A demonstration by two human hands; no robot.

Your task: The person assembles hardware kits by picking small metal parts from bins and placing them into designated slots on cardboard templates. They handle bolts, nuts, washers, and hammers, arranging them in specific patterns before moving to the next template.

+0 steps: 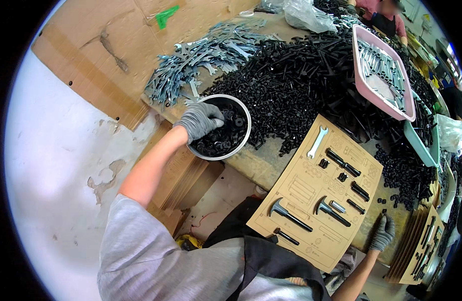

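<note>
My left hand, in a grey knit glove, reaches into a round metal bowl filled with small black washers or nuts; the fingers are curled down among them. My right hand, also gloved, rests at the right edge of a brown cardboard sheet printed with part outlines. On that card lie a small silver wrench, several black bolts and two hammer-shaped parts. Whether the right hand holds anything is unclear.
A big heap of black screws covers the bench. Silver flat wrenches are piled behind the bowl. A pink tray holds silver tubes, a teal tray sits beside it. Filled cards stack at right. Another person works at the far end.
</note>
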